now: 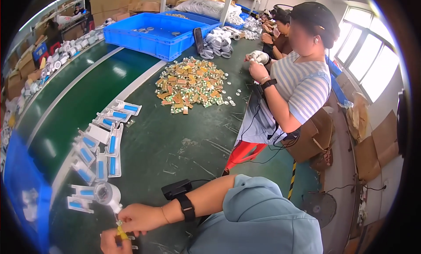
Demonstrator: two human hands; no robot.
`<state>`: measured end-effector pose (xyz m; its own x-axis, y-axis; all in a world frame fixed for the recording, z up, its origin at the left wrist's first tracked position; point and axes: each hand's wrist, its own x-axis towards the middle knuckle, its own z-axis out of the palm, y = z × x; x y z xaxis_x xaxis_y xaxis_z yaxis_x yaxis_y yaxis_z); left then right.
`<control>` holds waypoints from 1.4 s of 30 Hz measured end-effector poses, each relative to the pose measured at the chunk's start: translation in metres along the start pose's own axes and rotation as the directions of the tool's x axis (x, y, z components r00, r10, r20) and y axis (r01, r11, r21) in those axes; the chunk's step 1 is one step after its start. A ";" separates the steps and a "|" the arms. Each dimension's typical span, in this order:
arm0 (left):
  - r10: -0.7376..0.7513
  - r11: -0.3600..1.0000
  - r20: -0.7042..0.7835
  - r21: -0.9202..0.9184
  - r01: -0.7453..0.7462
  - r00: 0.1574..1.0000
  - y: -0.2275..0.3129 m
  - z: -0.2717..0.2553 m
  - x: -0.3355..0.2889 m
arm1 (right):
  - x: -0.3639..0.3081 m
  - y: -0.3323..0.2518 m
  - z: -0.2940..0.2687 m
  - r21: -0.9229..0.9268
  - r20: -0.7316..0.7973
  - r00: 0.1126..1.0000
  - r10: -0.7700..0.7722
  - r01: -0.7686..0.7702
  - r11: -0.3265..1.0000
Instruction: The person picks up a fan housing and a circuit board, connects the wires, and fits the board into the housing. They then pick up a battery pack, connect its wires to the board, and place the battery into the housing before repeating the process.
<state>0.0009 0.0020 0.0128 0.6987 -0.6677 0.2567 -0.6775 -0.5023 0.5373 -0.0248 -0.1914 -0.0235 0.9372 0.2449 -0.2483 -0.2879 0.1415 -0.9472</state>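
At the lower left of the bench my two hands work close together. My left hand [113, 242] is closed round a small yellow piece [122, 233]; its kind is not clear. A tiny greenish board [119, 223] shows at the tip of that piece. My right hand [142, 217] pinches right beside it, and what lies between its fingertips is hidden. Just beyond the right fingers lies a white device with a round grey head [104, 193], its narrow neck pointing at them. White casings with blue cylinders [100, 165] lie in a curved row farther on.
A heap of small circuit boards [188, 85] covers the bench's middle. Behind it stand a blue crate [153, 35], a phone [198, 40] and grey rings [217, 46]. A green conveyor [83, 87] runs along the left. A co-worker in stripes [302, 87] works at the right. A black box [177, 189] lies by my forearm.
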 end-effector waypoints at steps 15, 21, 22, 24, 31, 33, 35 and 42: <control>0.081 0.997 -0.026 0.013 -0.081 0.996 -0.004 0.007 0.001 | -0.006 -0.004 -0.003 -0.017 -0.018 1.000 -0.021 0.020 1.000; -0.126 0.969 0.108 -0.199 0.146 0.986 0.006 -0.004 0.001 | -0.008 -0.004 -0.001 0.012 0.024 0.999 -0.030 0.030 0.999; -0.122 0.970 0.109 -0.199 0.141 0.987 0.006 -0.006 0.002 | -0.009 -0.003 -0.001 0.012 0.020 0.999 -0.033 0.033 0.999; -0.293 0.873 0.249 -0.324 0.365 0.923 0.006 -0.010 0.002 | -0.008 0.001 0.002 -0.118 0.022 0.989 -0.147 0.148 0.982; -0.241 0.892 0.208 -0.338 0.301 0.948 0.010 -0.013 0.003 | -0.006 0.014 0.010 -0.414 -0.053 0.898 -0.436 0.378 0.828; -0.284 0.872 0.180 -0.360 0.332 0.942 -0.017 -0.005 -0.017 | -0.009 0.007 0.002 -0.454 -0.045 0.918 -0.395 0.333 0.826; -0.120 0.927 0.110 -0.345 0.151 0.987 -0.010 -0.009 0.001 | -0.012 -0.005 -0.006 -0.236 -0.039 0.996 -0.082 0.071 0.969; 0.025 0.960 0.180 -0.278 0.027 0.983 -0.021 -0.029 0.001 | -0.015 -0.017 -0.012 -0.092 0.037 0.994 0.099 -0.095 0.991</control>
<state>0.0220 0.0280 0.0254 0.6288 -0.7681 0.1209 -0.5678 -0.3474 0.7463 -0.0313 -0.2087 -0.0066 0.8963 0.2929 -0.3330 -0.3563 0.0286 -0.9339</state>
